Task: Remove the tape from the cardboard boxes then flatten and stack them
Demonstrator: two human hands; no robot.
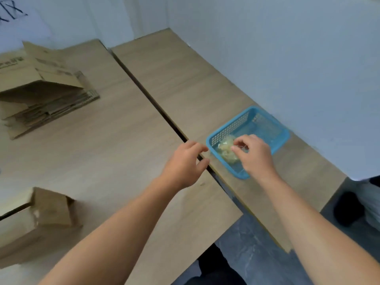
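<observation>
- Crumpled tape [225,151]: a pale, translucent wad lying inside the blue basket [281,136], against the basket's left wall. The lump is slightly elongated, and its long axis runs along that wall, from the far side toward the person.
- Right hand [254,156]: positioned over the basket with the fingers curled and the thumb and forefinger tips at the wad. Motion blur prevents confirming whether they pinch the tape or only touch it.
- Left hand [185,163]: held above the near edge of the left tabletop [115,153], just beside the basket. The fingers are relaxed and a little spread, and it holds nothing.
- Basket location: on the right tabletop [185,79], close to the dark gap between the two tabletops, with its sides roughly parallel to that gap.
- Flattened boxes [51,108]: stacked at the far left of the left tabletop, well apart from both hands. The long axis of the stack runs from near-left to far-right. The topmost piece is not flat; one panel tilts upward.
- Unflattened box [37,221]: at the near-left edge of the view on the same tabletop, with flaps standing open and its body partly cut off by the frame.
- Paper with dark markings [14,11]: on the wall at top left; illegible.
</observation>
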